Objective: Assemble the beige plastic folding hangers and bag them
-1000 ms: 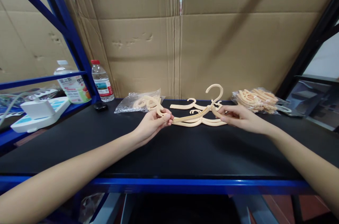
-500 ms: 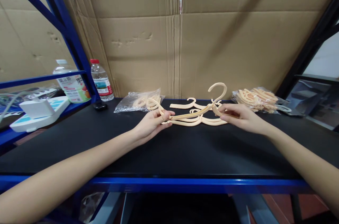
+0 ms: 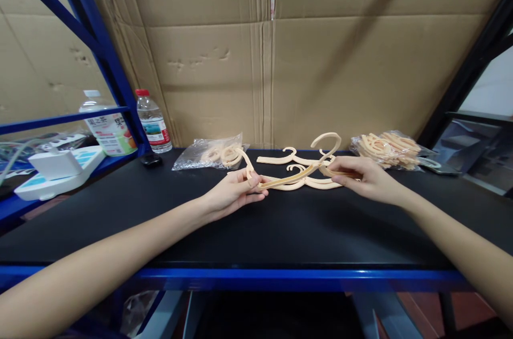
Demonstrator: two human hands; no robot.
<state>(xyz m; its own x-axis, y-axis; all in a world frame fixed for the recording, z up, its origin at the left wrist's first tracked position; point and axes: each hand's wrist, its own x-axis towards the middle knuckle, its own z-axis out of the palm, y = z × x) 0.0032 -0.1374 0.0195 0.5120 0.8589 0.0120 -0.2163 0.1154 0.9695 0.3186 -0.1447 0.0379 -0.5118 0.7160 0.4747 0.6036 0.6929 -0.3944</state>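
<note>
Between my hands a beige clothes hanger [image 3: 294, 178] is held above the black table, its hook [image 3: 339, 141] pointing up. My right hand [image 3: 363, 176] is closed around the hanger's right part, near the base of the hook. My left hand [image 3: 236, 190] pinches a small curved beige hook piece [image 3: 247, 160] at the hanger's left end. Fingers hide whether the two are joined there. Just behind, more beige hangers [image 3: 276, 159] lie on the table, partly covered by the held one.
A clear plastic bag [image 3: 194, 155] with beige curved parts lies at the back left. Another bag of beige parts [image 3: 387, 149] is at the back right. At left stand a red-capped bottle [image 3: 154, 125], a larger bottle [image 3: 108, 128] and a white power strip [image 3: 86, 168]. Cardboard [image 3: 208, 72] walls the back.
My left hand has shifted slightly right and down, and the hook piece has turned more upright. The hanger has tilted, so its hook sits a little lower. My right hand has barely moved.
</note>
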